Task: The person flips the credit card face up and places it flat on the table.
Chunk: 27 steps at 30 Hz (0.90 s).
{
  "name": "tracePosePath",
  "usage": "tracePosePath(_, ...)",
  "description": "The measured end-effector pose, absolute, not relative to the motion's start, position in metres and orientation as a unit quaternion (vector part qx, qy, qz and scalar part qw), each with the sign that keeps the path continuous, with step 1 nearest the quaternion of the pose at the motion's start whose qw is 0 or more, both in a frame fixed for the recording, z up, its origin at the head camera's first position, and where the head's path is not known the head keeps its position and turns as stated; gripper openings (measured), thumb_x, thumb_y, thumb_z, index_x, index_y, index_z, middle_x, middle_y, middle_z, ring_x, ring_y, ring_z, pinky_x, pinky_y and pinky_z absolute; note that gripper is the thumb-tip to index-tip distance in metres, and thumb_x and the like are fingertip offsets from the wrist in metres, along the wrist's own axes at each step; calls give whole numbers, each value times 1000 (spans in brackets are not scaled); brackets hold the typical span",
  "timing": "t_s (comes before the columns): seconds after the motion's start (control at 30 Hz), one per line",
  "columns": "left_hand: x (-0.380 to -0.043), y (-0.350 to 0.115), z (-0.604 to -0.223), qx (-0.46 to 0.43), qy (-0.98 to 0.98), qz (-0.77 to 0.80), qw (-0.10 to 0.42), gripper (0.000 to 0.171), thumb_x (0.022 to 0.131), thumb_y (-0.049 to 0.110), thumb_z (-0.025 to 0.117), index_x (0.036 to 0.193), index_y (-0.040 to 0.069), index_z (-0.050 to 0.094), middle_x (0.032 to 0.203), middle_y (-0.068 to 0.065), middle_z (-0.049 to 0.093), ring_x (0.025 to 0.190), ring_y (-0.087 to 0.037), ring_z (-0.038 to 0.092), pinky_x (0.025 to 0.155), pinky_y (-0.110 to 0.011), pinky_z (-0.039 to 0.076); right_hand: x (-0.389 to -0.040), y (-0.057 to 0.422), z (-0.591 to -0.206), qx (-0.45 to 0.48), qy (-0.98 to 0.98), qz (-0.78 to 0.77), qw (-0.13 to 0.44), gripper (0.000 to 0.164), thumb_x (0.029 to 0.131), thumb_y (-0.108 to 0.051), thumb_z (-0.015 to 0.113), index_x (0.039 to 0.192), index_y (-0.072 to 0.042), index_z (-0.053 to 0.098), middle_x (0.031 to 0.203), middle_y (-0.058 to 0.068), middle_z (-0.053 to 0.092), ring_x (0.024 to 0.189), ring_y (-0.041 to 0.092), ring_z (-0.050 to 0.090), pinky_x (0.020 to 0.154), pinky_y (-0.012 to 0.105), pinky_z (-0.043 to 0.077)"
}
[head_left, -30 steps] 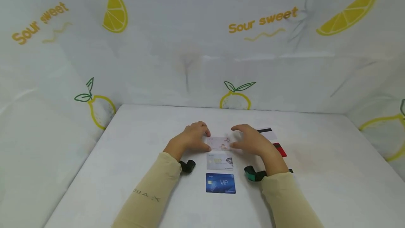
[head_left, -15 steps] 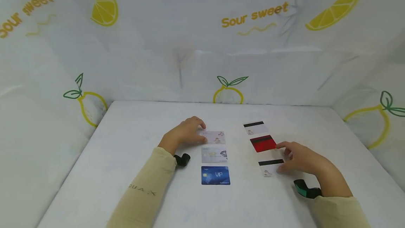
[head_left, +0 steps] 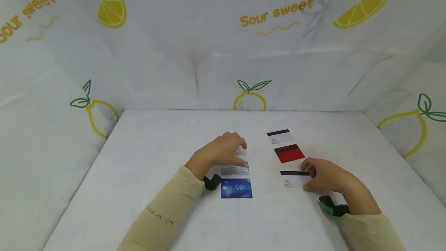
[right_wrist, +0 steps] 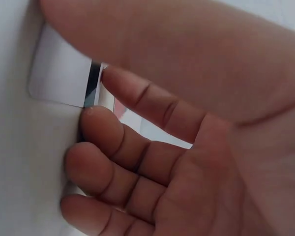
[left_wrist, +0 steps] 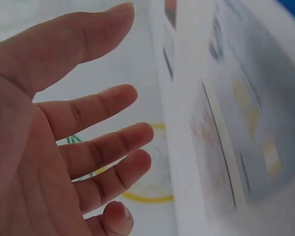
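My right hand point(head_left: 325, 175) is at the right end of a white card point(head_left: 290, 181) with a black stripe, thumb on the near long edge and index finger on the far one. The right wrist view shows that white card point(right_wrist: 59, 69) between thumb and index finger, other fingers curled. Over the left column hangs my left hand point(head_left: 223, 150), fingers loosely spread, holding nothing. Partly hidden under it are a pale pink card point(head_left: 241, 150) and a silver card point(head_left: 233, 169); the left wrist view shows the silver card point(left_wrist: 255, 113) beside the palm.
Below the silver card lies a blue VIP card point(head_left: 236, 188). Up the right column are a red striped card point(head_left: 289, 153) and another white striped card point(head_left: 280, 136). All rest on a white table point(head_left: 167, 127) against a lemon-print backdrop point(head_left: 174, 49).
My right hand has gone from the pale pink card to the near white striped card, which now lies straighter. My left hand has left the pink card's edge and shifted right above the cards.
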State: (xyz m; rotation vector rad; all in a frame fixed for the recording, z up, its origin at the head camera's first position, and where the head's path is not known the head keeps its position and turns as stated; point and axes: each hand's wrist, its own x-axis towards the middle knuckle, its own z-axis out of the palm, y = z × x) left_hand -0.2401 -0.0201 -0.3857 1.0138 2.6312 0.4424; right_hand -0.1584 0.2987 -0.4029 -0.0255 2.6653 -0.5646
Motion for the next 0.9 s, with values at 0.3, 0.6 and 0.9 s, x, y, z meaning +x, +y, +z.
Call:
tracePosePath(0.3, -190, 27, -386, 390, 912, 37, 123, 63, 77, 49, 80, 130, 22, 62, 119, 3, 60, 101, -14, 52, 89, -29, 48, -156, 264, -407, -42, 954, -223, 195, 57, 62, -28, 93, 106, -6, 63, 93, 5, 56, 89, 21, 50, 76, 37, 47)
tracePosePath(0.6, -178, 38, -397, 368, 923, -9, 115, 54, 77, 50, 80, 119, 20, 64, 110, 3, 58, 93, -14, 48, 76, -29, 46, -150, 246, -408, -71, 953, -237, 174, 53, 64, -25, 92, 103, -7, 62, 98, 4, 56, 91, 20, 51, 83, 39, 48)
tracePosePath(0.9, -177, 43, -406, 366, 926, -7, 92, 42, 82, 50, 76, 109, 20, 66, 105, 3, 55, 88, -14, 47, 69, -28, 45, -152, 244, -413, -77, 952, -243, 170, 59, 63, -27, 92, 112, -14, 61, 98, 2, 58, 89, 18, 53, 79, 37, 49)
